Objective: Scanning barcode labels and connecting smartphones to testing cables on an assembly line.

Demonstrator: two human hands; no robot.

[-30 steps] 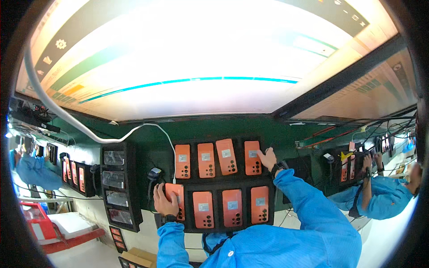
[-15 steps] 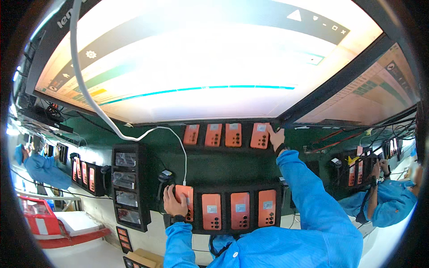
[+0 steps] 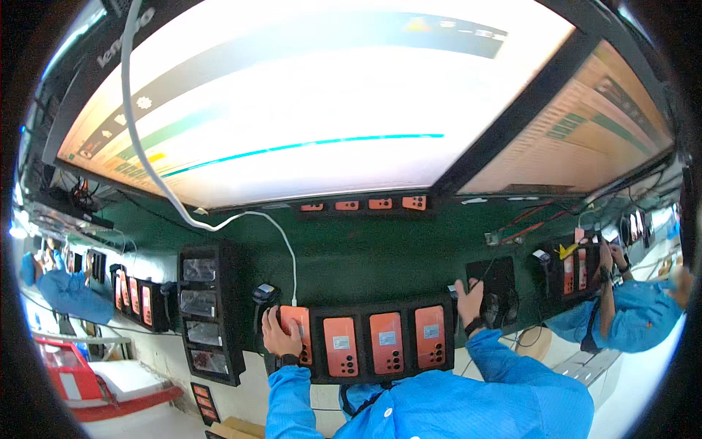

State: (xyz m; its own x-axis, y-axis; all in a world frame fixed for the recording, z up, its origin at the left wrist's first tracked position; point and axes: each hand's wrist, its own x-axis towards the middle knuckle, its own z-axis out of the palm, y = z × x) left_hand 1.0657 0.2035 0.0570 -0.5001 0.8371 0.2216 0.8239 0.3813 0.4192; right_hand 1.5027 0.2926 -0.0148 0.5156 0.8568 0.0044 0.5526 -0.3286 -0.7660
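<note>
My left hand (image 3: 282, 333) is closed around the left edge of the leftmost orange smartphone (image 3: 296, 329). A white cable (image 3: 294, 271) is plugged into its top end. That phone lies in a black tray (image 3: 377, 312) with several more orange phones (image 3: 386, 342), backs up, with camera lenses and pale labels showing. Just past the tray's right end is my right hand (image 3: 470, 304), with its thumb and fingers apart. A small dark device with a pale top partly shows beside its fingertips; whether they touch it cannot be made out.
A large lit monitor (image 3: 307, 95) spans the far side, with a second screen (image 3: 578, 124) at right. Below it sits a row of orange phones (image 3: 380, 203). A black tray of bagged items (image 3: 208, 300) and a handheld scanner (image 3: 265, 294) stand left. Co-workers (image 3: 629, 314) flank both sides.
My right hand has left the rightmost phone of the far row and come nearer, to the near tray's right end. My left hand stays on the cabled phone. The view has tilted.
</note>
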